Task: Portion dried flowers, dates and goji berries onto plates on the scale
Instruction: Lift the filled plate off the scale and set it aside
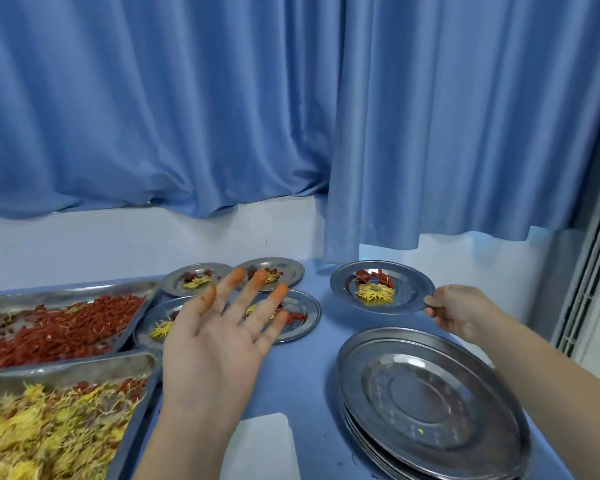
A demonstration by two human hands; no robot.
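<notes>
The left hand (pixel 215 337) hovers with its palm to the camera and fingers spread, the tips stained orange, over four filled plates (pixel 293 270) at the back of the blue desk (pixel 309 375), beside trays of goji berries (pixel 77 327) and dried flowers (pixel 49 431). The right hand (pixel 459 315) pinches the rim of a fifth plate (pixel 343 282), which holds a yellow flower and red pieces and sits just beyond a stack of empty plates (pixel 430 400). Whether that plate rests on the desk or is lifted, I cannot tell.

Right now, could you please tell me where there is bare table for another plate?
Bare table lies between the filled plates, the plate stack and the trays. The far right, where the right hand holds a plate, looks free too. The left is crowded.
</notes>
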